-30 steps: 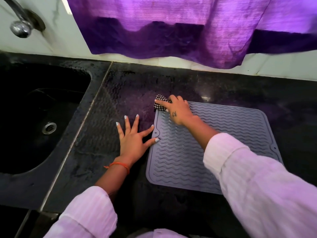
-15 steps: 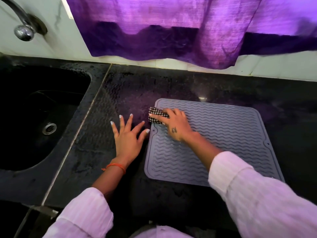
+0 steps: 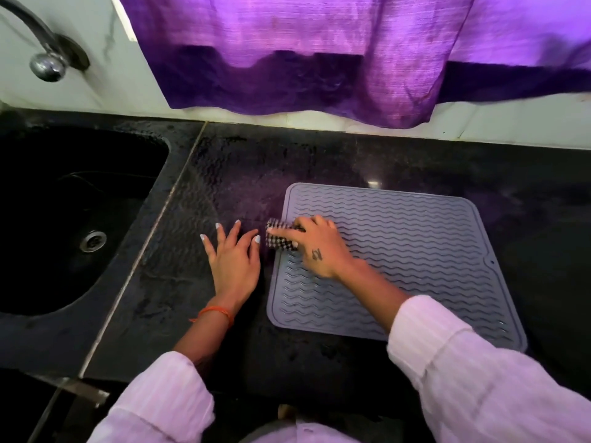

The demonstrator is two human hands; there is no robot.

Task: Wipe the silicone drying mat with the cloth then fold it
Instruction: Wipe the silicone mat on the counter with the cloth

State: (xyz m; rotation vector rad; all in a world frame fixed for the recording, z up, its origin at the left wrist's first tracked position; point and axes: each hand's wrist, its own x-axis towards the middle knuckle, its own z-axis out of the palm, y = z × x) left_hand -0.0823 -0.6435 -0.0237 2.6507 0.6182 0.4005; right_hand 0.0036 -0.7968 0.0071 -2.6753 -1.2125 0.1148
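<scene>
A grey silicone drying mat (image 3: 415, 251) with wavy ridges lies flat on the black counter, right of centre. My right hand (image 3: 316, 246) presses a small black-and-white checked cloth (image 3: 279, 239) onto the mat's left edge, about halfway along it. The cloth is bunched under my fingers and only its left end shows. My left hand (image 3: 233, 260) rests flat on the counter just left of the mat, fingers spread, holding nothing and not touching the mat.
A black sink (image 3: 64, 219) with a metal drain (image 3: 92, 240) is set into the counter (image 3: 224, 187) at the left, with a tap (image 3: 44, 63) above it. A purple curtain (image 3: 319, 59) hangs over the back wall.
My right hand has slid the cloth along the mat's left edge from the far corner towards me. My left hand has shifted slightly off the mat's edge.
</scene>
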